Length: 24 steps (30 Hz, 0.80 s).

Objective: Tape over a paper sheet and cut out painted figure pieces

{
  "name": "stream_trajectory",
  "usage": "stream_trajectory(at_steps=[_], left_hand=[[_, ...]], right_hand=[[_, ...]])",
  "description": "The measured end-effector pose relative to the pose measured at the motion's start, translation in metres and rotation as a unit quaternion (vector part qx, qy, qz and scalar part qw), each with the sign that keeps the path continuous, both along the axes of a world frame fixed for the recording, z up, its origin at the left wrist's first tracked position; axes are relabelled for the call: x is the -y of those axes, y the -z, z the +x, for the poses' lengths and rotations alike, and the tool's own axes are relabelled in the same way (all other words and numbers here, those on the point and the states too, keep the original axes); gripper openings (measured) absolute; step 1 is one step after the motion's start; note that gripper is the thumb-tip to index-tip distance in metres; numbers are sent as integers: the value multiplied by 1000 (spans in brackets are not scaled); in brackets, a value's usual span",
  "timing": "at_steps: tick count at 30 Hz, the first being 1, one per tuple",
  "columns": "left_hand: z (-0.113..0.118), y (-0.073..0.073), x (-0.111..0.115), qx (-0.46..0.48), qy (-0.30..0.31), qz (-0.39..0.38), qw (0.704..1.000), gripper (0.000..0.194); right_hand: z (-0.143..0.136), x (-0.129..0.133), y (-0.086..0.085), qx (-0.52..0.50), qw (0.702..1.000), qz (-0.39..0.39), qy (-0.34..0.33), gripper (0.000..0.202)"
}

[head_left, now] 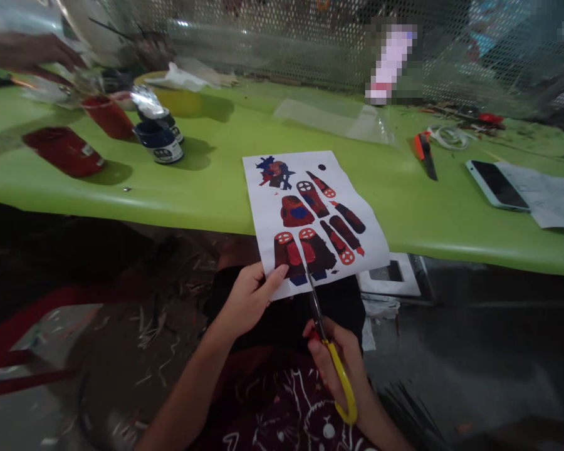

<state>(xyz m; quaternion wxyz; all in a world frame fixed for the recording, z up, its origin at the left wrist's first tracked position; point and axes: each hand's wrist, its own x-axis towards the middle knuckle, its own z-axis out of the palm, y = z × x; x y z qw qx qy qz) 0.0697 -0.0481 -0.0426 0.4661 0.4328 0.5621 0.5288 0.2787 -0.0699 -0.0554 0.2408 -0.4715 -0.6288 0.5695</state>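
My left hand [251,295] pinches the lower left edge of a white sheet of paper [263,207], thumb on top. Dark red, black and blue figure parts are printed or painted on the sheet, some with orange cross-marked circles. Its far part rests over the table's front edge and its near part hangs over my lap. In my right hand [339,357] is a pair of scissors [316,307] with yellow and red handles. The blades point away from me and lie at the paper's near edge, between two dark shapes. How far the blades are apart I cannot tell.
On the green table [207,194] stand red pots [63,150], a dark blue paint jar [158,143] and a yellow bowl [181,100]. An orange utility knife [425,155] and a phone [497,185] lie at right. Another person's hand [37,53] reaches in at far left.
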Motion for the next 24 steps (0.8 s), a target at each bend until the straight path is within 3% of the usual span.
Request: stream_trajectory(at_steps=[12, 17, 24], left_hand=[[-6, -7, 0, -50, 18, 30, 998, 35], [-8, -7, 0, -57, 21, 35, 998, 33], [-9, -9, 1, -63, 30, 38, 997, 32]], right_hand=[[-6, -5, -2, 9, 999, 48, 19, 44], [-11, -12, -7, -4, 999, 42, -22, 44], [-12, -14, -8, -15, 998, 56, -21, 41]])
